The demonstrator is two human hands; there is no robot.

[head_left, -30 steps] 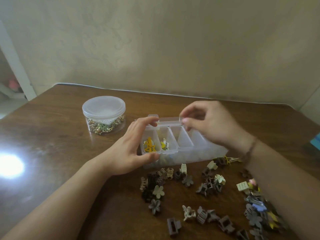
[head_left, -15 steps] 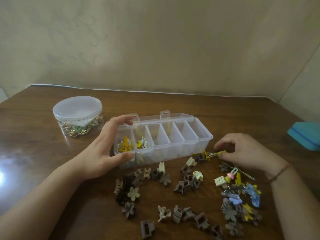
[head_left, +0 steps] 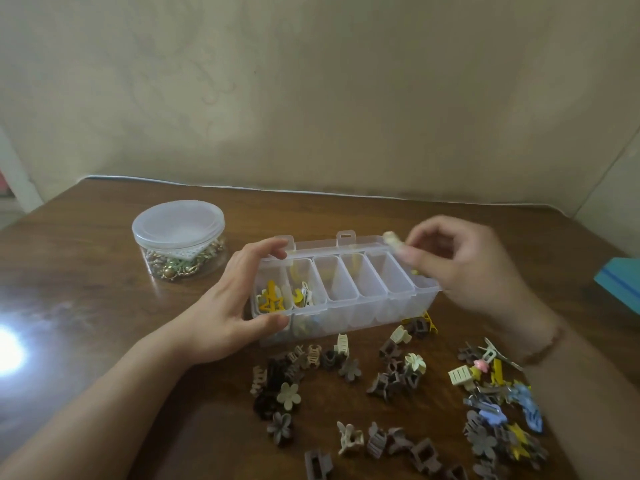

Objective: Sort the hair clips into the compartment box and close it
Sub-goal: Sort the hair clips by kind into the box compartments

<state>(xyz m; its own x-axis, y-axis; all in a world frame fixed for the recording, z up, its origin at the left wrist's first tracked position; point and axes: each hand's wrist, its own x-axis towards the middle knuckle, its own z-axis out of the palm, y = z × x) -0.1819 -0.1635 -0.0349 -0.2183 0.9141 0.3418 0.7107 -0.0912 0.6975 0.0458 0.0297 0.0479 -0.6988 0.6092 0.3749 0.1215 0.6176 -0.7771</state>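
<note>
We are noting the wooden table [head_left: 86, 306] carrying the clear compartment box [head_left: 346, 299], lid open. Our left hand [head_left: 225, 306] is gripping the box's left end. Our right hand [head_left: 460, 265] is pinching a cream hair clip [head_left: 391, 239] above the box's right end. Loose clips [head_left: 398, 372] are lying just in front of the box.

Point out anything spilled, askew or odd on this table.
Nothing is damaged. Unsorted hair clips lie scattered in loose piles in front of the open compartment box; only its two leftmost compartments hold clips.
</note>
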